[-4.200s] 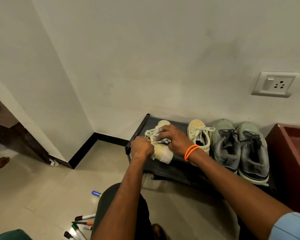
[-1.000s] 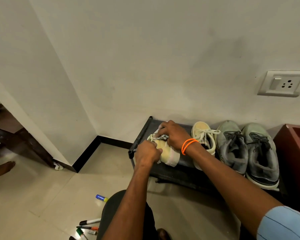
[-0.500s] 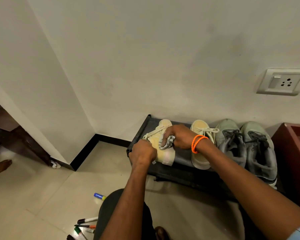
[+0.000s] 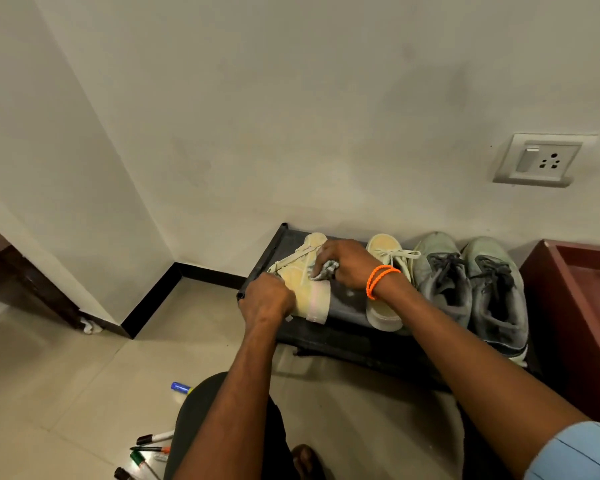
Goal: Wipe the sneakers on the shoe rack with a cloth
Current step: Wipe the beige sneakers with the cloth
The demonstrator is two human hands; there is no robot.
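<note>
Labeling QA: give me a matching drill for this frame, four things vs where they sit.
Things:
1. cloth
2. grey sneakers
3. markers
4. socket

Places:
A. on the wall
B. on the floor
C. in the right hand, on the yellow sneaker
D. right end of the rack

Pairs: 1-C, 2-D, 3-B, 4-A

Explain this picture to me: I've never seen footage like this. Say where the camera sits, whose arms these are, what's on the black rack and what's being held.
There is no machine here. One camera worn on a person's head looks down at their own arms. The left hand grips a yellow sneaker tipped on its side on the rack. The right hand, with an orange band at the wrist, presses a cloth against that sneaker. Its mate and two grey sneakers stand alongside on the rack. Markers lie on the floor.
</note>
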